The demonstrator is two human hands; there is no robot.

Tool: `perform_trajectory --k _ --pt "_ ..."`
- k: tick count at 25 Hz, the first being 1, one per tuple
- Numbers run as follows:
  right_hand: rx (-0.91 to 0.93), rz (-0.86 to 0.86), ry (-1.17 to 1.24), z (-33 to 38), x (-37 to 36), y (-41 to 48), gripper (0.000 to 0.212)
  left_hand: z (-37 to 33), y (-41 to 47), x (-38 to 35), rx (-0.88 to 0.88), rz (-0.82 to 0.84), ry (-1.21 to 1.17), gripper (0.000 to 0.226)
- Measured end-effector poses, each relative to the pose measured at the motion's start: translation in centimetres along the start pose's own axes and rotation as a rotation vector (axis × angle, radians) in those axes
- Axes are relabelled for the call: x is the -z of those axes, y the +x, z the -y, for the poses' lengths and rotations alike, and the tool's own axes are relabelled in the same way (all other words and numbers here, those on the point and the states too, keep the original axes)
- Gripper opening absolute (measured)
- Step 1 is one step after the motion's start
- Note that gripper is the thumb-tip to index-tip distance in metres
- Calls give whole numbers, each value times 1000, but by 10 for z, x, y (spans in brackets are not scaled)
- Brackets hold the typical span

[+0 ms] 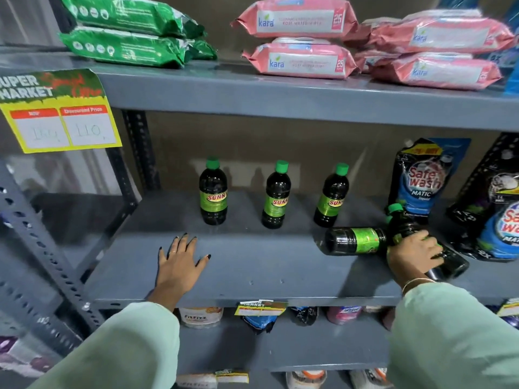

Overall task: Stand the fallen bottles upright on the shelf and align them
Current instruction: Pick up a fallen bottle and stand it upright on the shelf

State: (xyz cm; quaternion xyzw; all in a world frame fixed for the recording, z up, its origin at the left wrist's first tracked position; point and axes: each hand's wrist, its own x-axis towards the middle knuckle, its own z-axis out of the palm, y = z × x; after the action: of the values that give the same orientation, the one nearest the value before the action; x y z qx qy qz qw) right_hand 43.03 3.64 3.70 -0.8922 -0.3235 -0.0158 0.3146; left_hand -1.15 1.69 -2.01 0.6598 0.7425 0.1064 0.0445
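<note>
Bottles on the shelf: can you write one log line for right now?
upright: three dark green-capped plastic bottles | fallen: two | right hand: grip on fallen bottle | left hand: flat on grey metal shelf

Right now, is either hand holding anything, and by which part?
The right hand grips a fallen bottle around its middle. The left hand lies flat on the shelf, holding nothing.

Pale mint-green sleeves on both arms; dark nail polish; thin ring on left hand [179, 262] (ring finger); gold bangle at right wrist.
</note>
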Motion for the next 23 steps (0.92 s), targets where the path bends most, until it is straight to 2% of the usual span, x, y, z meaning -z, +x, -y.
perform_trajectory --k 5,13,20,23 --pt "-1 38 -44 2 10 3 69 0 0 0 -7 8 6 62" --pt "-15 -76 18 13 7 -13 67 1 0 0 -19 0 12 62" --pt "-7 -204 218 67 18 -35 67 2 0 0 -20 -10 9 62" --pt "36 -182 362 103 18 -58 74 2 1 -1 -25 -15 11 63"
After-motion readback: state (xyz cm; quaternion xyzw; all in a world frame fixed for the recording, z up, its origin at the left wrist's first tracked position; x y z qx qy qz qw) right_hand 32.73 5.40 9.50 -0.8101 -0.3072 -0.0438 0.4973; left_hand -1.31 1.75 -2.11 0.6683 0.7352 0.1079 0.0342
